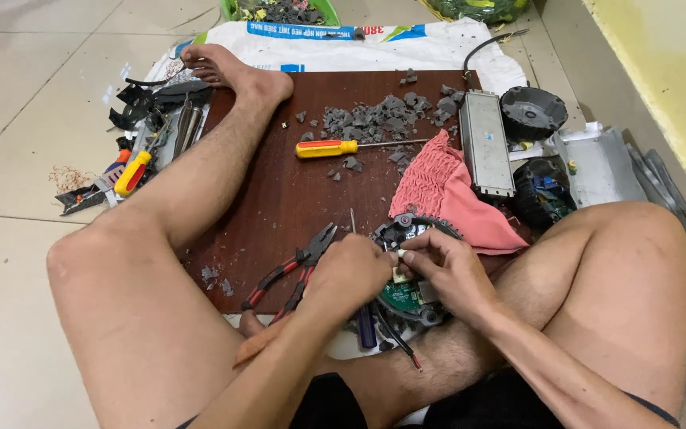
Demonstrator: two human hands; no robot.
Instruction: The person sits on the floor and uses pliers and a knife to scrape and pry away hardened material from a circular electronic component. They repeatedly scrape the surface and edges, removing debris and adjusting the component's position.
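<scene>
I sit on the floor with a dark brown board between my legs. My left hand and my right hand meet over a round black device with a green circuit board at the board's near edge. Both hands pinch a small pale part on top of it. Red-handled pliers lie just left of my left hand. A thin metal rod pokes up behind my left hand. Wires trail from the device toward me.
A yellow-handled screwdriver and grey broken chips lie farther up the board. A pink cloth, a grey metal box and black round housings sit to the right. Tools are heaped at the left by my foot.
</scene>
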